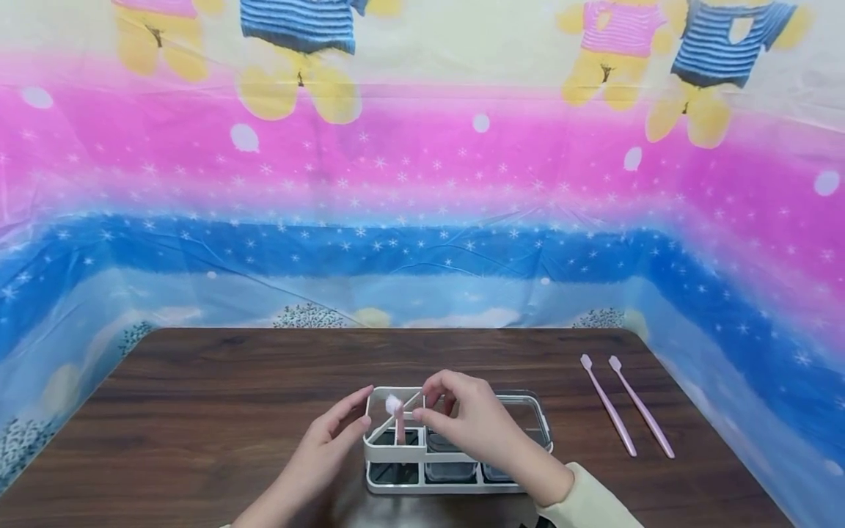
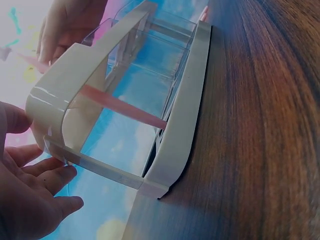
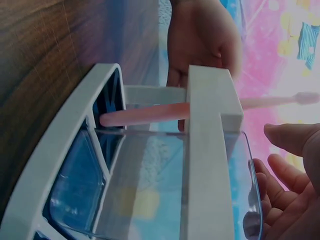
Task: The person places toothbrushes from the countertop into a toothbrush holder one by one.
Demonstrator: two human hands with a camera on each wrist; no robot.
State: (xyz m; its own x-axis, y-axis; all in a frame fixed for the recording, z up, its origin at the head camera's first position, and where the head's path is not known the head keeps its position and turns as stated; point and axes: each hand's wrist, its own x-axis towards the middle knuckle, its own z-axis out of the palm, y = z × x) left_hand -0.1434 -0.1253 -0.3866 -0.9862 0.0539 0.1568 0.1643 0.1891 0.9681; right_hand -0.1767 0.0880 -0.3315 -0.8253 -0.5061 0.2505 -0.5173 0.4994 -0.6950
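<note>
A white toothbrush rack [image 1: 396, 455] with clear cups [image 1: 451, 468] stands near the table's front. One pink toothbrush [image 1: 400, 425] leans upright in its left compartment, bristles above the rim and handle end low in the base, as the right wrist view shows. My left hand [image 1: 330, 433] is at the rack's left end, fingers spread, fingertips against its corner. Over the rack, right of that toothbrush, is my right hand [image 1: 472, 411], its fingers loosely bent by the rim of a cup. Between its thumb [image 3: 287, 137] and fingers there is a gap.
Two more pink toothbrushes [image 1: 609, 405] lie side by side on the brown wooden table [image 1: 218, 411] to the right. Behind the table hangs a colourful printed cloth [image 1: 422, 176], which also runs along both sides.
</note>
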